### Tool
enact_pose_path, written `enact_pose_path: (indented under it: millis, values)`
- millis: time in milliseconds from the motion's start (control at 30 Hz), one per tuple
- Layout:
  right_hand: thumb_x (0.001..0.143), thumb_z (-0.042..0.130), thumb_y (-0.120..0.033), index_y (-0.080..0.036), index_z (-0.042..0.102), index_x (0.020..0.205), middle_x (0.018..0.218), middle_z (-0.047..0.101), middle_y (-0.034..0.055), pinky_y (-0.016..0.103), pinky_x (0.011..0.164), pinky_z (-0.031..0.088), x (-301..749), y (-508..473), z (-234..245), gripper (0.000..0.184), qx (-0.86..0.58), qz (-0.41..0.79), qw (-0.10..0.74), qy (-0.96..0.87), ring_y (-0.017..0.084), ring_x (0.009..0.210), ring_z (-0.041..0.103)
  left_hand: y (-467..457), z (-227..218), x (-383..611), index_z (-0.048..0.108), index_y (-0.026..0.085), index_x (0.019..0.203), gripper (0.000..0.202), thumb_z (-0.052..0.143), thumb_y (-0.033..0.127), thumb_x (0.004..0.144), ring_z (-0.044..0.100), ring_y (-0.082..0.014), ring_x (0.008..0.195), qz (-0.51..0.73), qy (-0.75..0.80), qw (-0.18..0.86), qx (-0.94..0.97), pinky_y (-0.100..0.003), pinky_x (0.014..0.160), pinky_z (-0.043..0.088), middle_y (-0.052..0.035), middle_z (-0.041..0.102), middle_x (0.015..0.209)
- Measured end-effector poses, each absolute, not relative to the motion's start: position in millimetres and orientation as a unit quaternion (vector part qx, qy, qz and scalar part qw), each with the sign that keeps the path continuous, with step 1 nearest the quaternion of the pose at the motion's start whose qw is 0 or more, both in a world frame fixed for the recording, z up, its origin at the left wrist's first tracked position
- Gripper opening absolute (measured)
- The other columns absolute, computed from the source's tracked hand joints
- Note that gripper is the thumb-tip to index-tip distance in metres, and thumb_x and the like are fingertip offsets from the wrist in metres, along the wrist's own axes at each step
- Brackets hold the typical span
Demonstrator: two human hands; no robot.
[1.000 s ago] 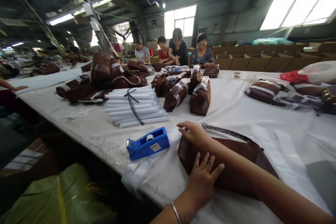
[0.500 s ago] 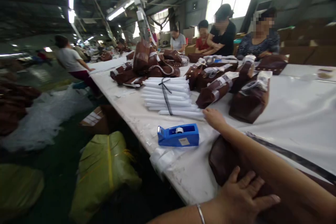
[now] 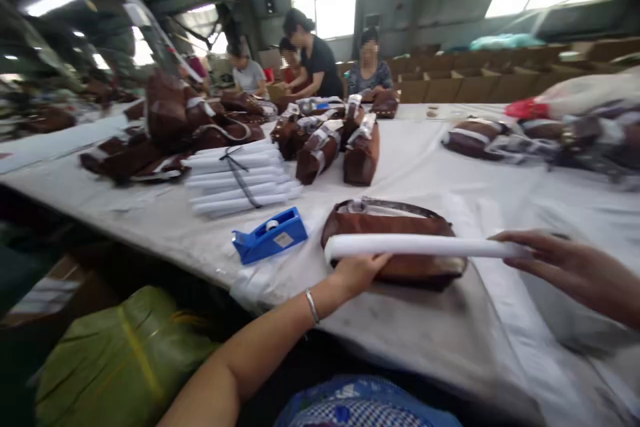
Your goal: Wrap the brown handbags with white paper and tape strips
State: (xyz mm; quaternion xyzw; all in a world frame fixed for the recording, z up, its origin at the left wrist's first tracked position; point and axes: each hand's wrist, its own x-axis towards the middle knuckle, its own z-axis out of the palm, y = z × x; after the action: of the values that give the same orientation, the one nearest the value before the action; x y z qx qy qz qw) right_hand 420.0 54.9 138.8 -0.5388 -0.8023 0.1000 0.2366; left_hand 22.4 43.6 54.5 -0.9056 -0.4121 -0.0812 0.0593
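**Two hands hold a white roll (image 3: 425,246) by a brown bag (image 3: 390,225)**

The white roll is held crosswise in front of the brown bag, near the front edge of the counter (image 3: 400,317). I can't tell if the two touch. The left grip (image 3: 356,273) is closed on the roll near its left end, with some of its fingers hidden. The right grip (image 3: 523,250) is closed round the other end, but it's blurry there, so I can't tell how tight.

The roll looks light and a bit bendy. It may dent if squeezed hard, and its smooth side may be slippery. Near both ends seems a good place to hold it, with a soft touch. It is long, thin and round, maybe paper or foam.

The bag is long and boxy, a bit shiny, like leather. It looks soft, with a dark strap (image 3: 407,205) bent over its top. To its left, near the front edge, is a hard blue tape holder (image 3: 270,235). Farther from that edge, a dark ribbon (image 3: 241,180) ties a stack of white rolls (image 3: 273,175).
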Motion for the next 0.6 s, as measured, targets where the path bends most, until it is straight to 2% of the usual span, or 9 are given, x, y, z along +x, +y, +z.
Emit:
enact_pose_path:
  millis: [100,233,300,400,500,600]
  values:
    - [0.08,0.072,-0.054,-0.03,0.075,0.112,0.099,0.077,0.0108,0.032,0.064,0.056,449,-17,126,0.04,-0.568,0.194,0.206,-0.773,0.025,0.079,0.073,53,66,21,0.045,0.019,0.146,0.055,0.052,0.014,0.092,0.054,-0.031,0.131,-0.061,-0.362,0.047,-0.929,-0.042,0.102,0.05,-0.0193,0.048,0.149]
    - [0.083,0.07,-0.045,-0.029,0.075,0.109,0.108,0.076,0.0073,0.037,0.084,0.058,430,-60,87,0.032,-0.572,0.201,0.252,-0.754,0.028,0.096,0.072,58,83,18,0.042,0.021,0.149,0.062,0.053,0.01,0.089,0.056,-0.0305,0.13,-0.003,-0.346,0.038,-0.937,-0.04,0.1,0.051,-0.0198,0.045,0.151]
    - [0.088,0.065,-0.04,-0.028,0.073,0.112,0.112,0.075,0.006,0.039,0.092,0.056,405,-60,67,0.028,-0.567,0.17,0.289,-0.753,0.027,0.102,0.071,60,91,18,0.042,0.023,0.149,0.059,0.052,0.015,0.091,0.057,-0.03,0.128,0.016,-0.344,0.026,-0.939,-0.04,0.099,0.052,-0.0176,0.045,0.152]
    - [0.092,0.059,-0.029,-0.025,0.069,0.112,0.113,0.072,0.0066,0.041,0.096,0.054,364,-45,42,0.023,-0.544,0.081,0.364,-0.752,0.025,0.105,0.067,66,99,16,0.042,0.028,0.149,0.059,0.053,0.019,0.092,0.06,-0.0287,0.126,0.041,-0.343,0.004,-0.938,-0.039,0.1,0.051,-0.013,0.044,0.154]
    - [0.091,0.051,-0.014,-0.023,0.064,0.105,0.107,0.069,0.0078,0.04,0.095,0.054,329,-27,23,0.021,-0.52,-0.023,0.43,-0.738,0.024,0.104,0.064,70,100,13,0.041,0.031,0.15,0.059,0.054,0.022,0.093,0.061,-0.0276,0.124,0.047,-0.338,-0.013,-0.94,-0.038,0.101,0.051,-0.0104,0.043,0.155]
    - [0.091,0.044,-0.007,-0.022,0.062,0.095,0.102,0.067,0.0085,0.04,0.091,0.054,306,-13,13,0.023,-0.525,-0.118,0.433,-0.723,0.024,0.101,0.061,66,91,10,0.041,0.029,0.15,0.06,0.06,0.038,0.093,0.058,-0.0298,0.128,0.008,-0.336,-0.009,-0.942,-0.04,0.101,0.051,-0.0133,0.042,0.155]
